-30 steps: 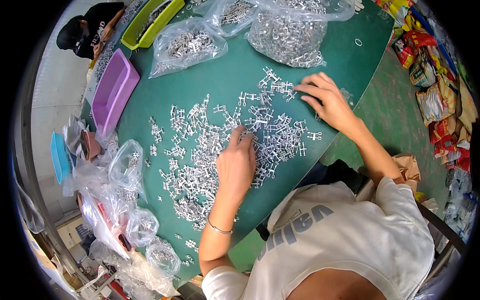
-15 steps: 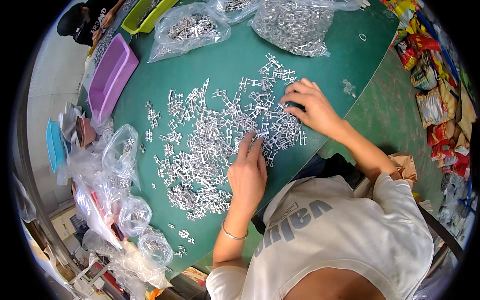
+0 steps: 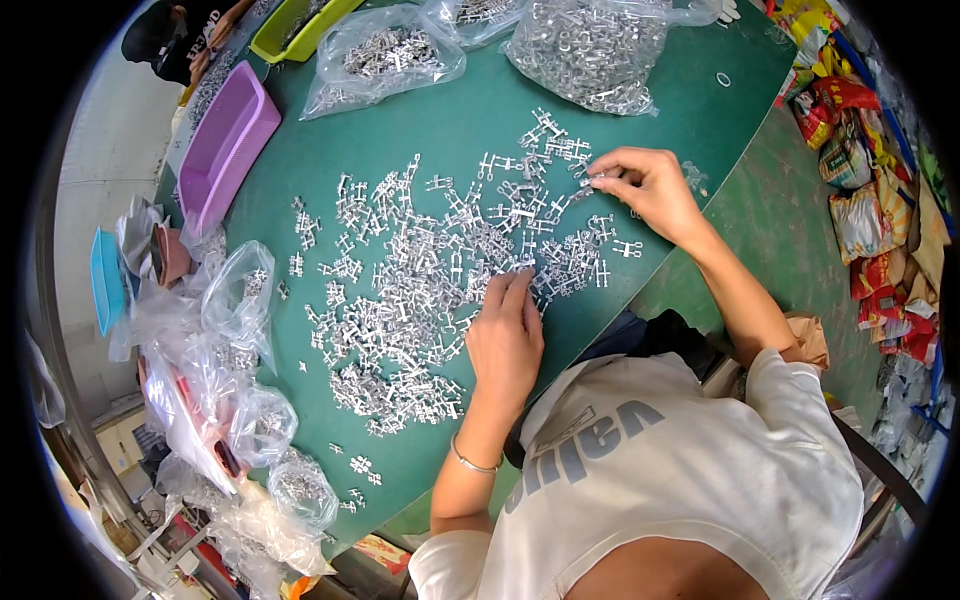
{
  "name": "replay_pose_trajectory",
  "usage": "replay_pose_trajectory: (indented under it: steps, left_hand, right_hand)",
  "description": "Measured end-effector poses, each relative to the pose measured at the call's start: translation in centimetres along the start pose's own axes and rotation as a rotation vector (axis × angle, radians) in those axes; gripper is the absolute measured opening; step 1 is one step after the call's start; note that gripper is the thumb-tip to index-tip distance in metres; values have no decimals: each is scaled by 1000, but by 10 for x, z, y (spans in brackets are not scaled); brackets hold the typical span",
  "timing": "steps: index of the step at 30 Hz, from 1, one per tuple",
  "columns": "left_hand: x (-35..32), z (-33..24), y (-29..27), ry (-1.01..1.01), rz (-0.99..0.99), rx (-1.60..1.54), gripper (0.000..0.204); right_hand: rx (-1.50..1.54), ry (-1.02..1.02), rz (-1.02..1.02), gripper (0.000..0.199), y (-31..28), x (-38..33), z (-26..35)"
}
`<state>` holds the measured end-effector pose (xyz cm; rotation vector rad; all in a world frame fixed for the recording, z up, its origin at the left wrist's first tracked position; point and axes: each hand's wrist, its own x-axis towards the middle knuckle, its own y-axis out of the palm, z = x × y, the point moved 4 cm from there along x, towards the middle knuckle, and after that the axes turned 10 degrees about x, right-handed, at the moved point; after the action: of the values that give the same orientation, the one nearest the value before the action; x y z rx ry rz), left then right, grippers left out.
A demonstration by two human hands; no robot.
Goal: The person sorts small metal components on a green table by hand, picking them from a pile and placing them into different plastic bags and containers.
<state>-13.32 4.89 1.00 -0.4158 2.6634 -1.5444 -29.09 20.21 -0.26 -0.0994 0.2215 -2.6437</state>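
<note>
A wide heap of small silver metal pieces point(image 3: 410, 290), each with short crossbars and looped ends, spreads over the green table. My right hand point(image 3: 650, 195) is at the heap's right edge, thumb and forefinger pinched on one small metal piece point(image 3: 588, 187). Close to that hand, a loose piece point(image 3: 628, 248) lies a little apart from the heap. My left hand point(image 3: 505, 335) rests at the heap's near side with its fingers drawn together and pointing down among the pieces. What its fingertips hold, if anything, is hidden.
Clear plastic bags of metal pieces point(image 3: 590, 50) stand along the far edge. A purple basket point(image 3: 225, 150) and a green basket point(image 3: 290, 35) are at far left, near another person point(image 3: 190, 40). Crumpled plastic bags point(image 3: 190, 340) line the left edge; colourful packages point(image 3: 850, 150) lie right.
My right hand has moved slightly right, and its fingers have closed on a metal piece. A loose piece now shows below it. My left hand has shifted slightly right.
</note>
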Motion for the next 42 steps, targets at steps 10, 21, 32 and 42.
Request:
replay_pose_trajectory:
  steps: [10, 21, 32, 42]
  left_hand:
    - [0, -3, -1, -17, -34, -77, 21]
    - [41, -12, 12, -92, -176, -309, 27]
    - [37, -22, 8, -157, -76, -452, 10]
    - [35, -10, 10, -402, 269, -1055, 13]
  right_hand:
    - [-246, -163, -18, 11, 8, -4, 11]
    - [307, 200, 64, 8, 28, -16, 6]
    - [41, -125, -83, 6, 29, -28, 33]
    - [441, 365, 197, 12, 29, -21, 30]
